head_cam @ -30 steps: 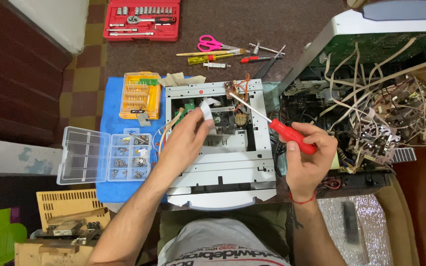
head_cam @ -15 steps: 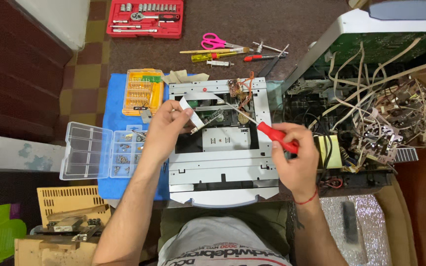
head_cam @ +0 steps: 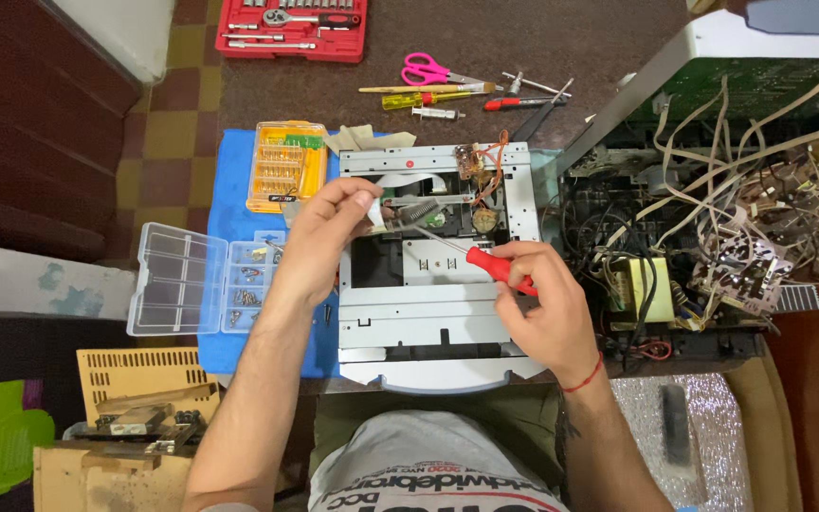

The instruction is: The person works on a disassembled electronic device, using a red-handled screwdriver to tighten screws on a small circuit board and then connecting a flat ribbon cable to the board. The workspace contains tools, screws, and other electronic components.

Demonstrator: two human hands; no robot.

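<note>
Brown carpet underlies one grey metal disc-drive chassis (head_cam: 433, 313). Your right hand (head_cam: 547, 318) grips one red-handled screwdriver (head_cam: 471, 258); your left hand (head_cam: 319, 242) pinches a small white part (head_cam: 375, 214) just beside its tip.

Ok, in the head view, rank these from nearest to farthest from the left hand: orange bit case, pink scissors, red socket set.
From the left hand:
1. Orange bit case, just above-left on the blue mat.
2. Pink scissors, farther up and right.
3. Red socket set, at the top edge.

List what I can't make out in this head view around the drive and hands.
- Screwdriver tip: too small to see what it touches.
- Small part under left hand: fingers cover it.
- Organizer box contents: too small.
- Drive front edge: partly behind right hand.
</note>
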